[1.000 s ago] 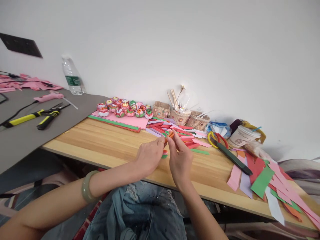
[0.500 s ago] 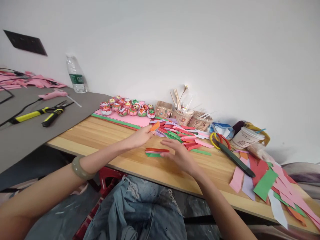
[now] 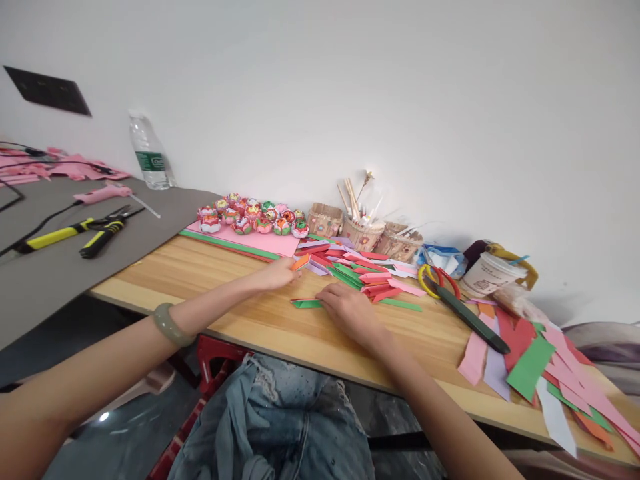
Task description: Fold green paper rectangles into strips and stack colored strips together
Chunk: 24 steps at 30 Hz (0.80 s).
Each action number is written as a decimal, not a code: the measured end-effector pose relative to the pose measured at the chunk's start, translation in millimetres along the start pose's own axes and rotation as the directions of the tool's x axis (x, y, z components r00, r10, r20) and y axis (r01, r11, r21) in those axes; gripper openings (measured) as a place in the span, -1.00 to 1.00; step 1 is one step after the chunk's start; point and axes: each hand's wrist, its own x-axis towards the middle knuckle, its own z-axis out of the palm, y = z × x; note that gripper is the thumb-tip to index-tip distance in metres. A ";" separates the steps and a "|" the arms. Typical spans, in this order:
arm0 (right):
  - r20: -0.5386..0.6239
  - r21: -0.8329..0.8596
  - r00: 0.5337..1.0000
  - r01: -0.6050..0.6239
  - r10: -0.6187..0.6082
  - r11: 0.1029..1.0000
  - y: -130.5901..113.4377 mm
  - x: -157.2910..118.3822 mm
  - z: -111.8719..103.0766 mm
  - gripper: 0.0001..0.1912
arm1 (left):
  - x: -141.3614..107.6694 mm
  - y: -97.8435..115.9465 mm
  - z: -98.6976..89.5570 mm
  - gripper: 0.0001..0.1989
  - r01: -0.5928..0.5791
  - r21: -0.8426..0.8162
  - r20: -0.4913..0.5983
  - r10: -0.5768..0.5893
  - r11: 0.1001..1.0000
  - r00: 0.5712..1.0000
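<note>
My left hand (image 3: 281, 274) is closed around a small folded orange paper strip (image 3: 301, 262), held just above the table by the pile. Close by on the right, my right hand (image 3: 347, 312) has its fingers curled down onto the right end of a folded green paper strip (image 3: 307, 303), which lies on the wood. The fingertips hide that end of the strip. Behind both hands spreads a heap of folded paper strips (image 3: 345, 273) in red, pink, green and purple.
Folded paper flowers (image 3: 243, 225) stand in rows on stacked coloured sheets (image 3: 280, 245). Three patterned baskets (image 3: 325, 220) line the wall. Scissors (image 3: 440, 281), a dark green-handled cutter (image 3: 475, 320), a paper cup (image 3: 493, 275) and loose paper pieces (image 3: 533, 370) lie right; pliers (image 3: 103, 237) and a glue gun (image 3: 103, 194) left.
My right hand has come down and its fingers have closed onto the green strip. The red and pink strips on it no longer show. My left hand shifted slightly left and down.
</note>
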 end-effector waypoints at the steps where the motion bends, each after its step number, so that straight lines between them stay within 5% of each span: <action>1: -0.006 -0.024 1.000 0.007 -0.007 1.000 0.0 0.0 0.0 -0.87 | 0.5 1.1 0.4 -0.68 -0.002 0.006 0.010 0.002 1.000 1.000; 10: -0.170 -0.080 0.984 0.035 -0.049 0.996 6.1 -9.9 -12.2 -0.70 | -24.1 27.1 10.4 -0.69 -0.018 -0.025 0.265 0.024 1.000 0.964; 15: -0.251 0.012 0.966 0.062 -0.057 0.998 9.9 -15.2 -15.4 -0.69 | -34.7 36.6 14.0 -0.70 -0.030 -0.039 0.287 0.040 0.999 0.957; 24: -0.341 0.386 0.892 -0.156 0.298 0.909 5.8 -7.5 -26.0 -0.63 | -36.6 35.0 15.4 -0.69 -0.055 -0.046 0.190 0.062 0.997 0.980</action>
